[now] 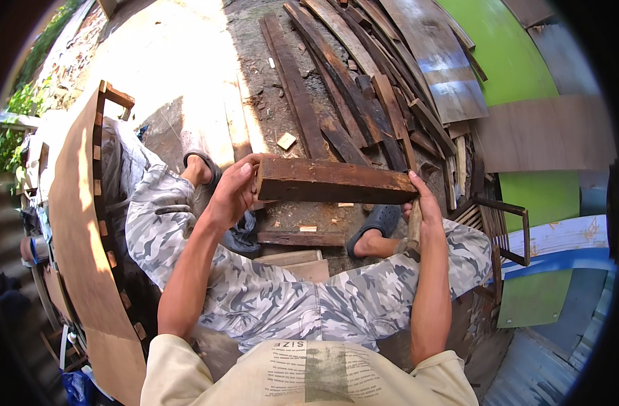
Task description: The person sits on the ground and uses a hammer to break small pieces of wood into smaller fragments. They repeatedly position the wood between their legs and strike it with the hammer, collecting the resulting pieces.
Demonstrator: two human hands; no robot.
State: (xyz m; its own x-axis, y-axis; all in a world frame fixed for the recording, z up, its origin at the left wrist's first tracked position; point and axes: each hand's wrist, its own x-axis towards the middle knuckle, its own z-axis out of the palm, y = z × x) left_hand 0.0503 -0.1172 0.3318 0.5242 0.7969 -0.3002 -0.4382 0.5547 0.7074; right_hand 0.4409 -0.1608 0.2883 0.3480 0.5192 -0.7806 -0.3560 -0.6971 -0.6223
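Observation:
A thick, dark brown wooden beam [336, 181] is held level across my lap, above my knees. My left hand [233, 191] is closed round its left end, with the thumb on the near side. At the other end, my right hand [425, 204] grips the beam between thumb and fingers. A pale wooden stick like a tool handle [415, 224] hangs down inside the same hand; the rest of it is hidden. Below the beam, a dark plank [301, 239] and a paler wood piece [311, 268] lie on the ground between my feet.
Long dark planks [336, 74] are piled ahead and to the right. A curved plywood panel [86, 237] stands at my left. Green boards [495, 54] and a small dark wooden frame [502, 227] are at the right. Wood scraps [286, 141] are scattered on the ground.

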